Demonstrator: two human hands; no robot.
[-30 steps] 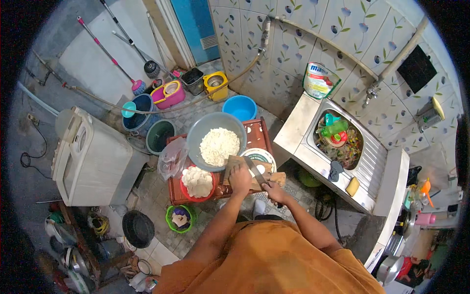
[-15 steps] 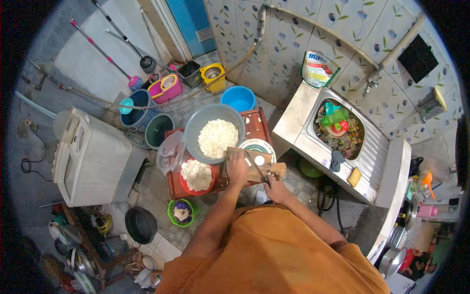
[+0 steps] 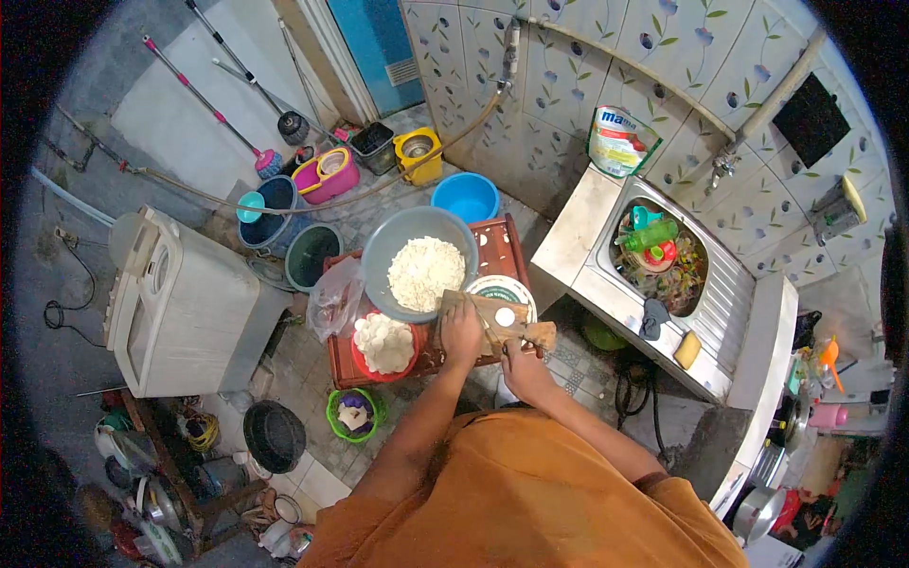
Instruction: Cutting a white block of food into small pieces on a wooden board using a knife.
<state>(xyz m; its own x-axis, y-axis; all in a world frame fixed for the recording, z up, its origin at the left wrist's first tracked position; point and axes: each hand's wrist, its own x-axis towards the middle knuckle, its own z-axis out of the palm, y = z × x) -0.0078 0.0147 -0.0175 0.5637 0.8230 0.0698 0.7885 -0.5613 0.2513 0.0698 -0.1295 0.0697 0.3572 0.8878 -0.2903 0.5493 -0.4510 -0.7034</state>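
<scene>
A wooden chopping board (image 3: 511,305) lies over the edge of a round white lid (image 3: 486,286), its short handle pointing right. My left hand (image 3: 462,331) presses on the board's left part with fingers bent together; what lies under them is hidden. In my right hand (image 3: 526,373), closed round its handle, is a knife (image 3: 492,335) whose blade runs toward my left hand. One thin white round slice (image 3: 506,316) rests on the board. Beyond it, a big grey basin (image 3: 377,256) holds a heap of white slices (image 3: 426,272). Whole pale pieces (image 3: 383,342) fill a red bowl (image 3: 413,369).
A reddish-brown low table (image 3: 507,248) carries these. Around it are a clear plastic bag (image 3: 333,301), a green basket (image 3: 333,417), a blue basin (image 3: 466,195) and a washing machine (image 3: 204,308). At right stands a counter sink (image 3: 620,270) full of dishes.
My right hand has moved slightly left and lower with the knife, and the blade shows less. My left hand remains on the board. The whole view has shifted a little.
</scene>
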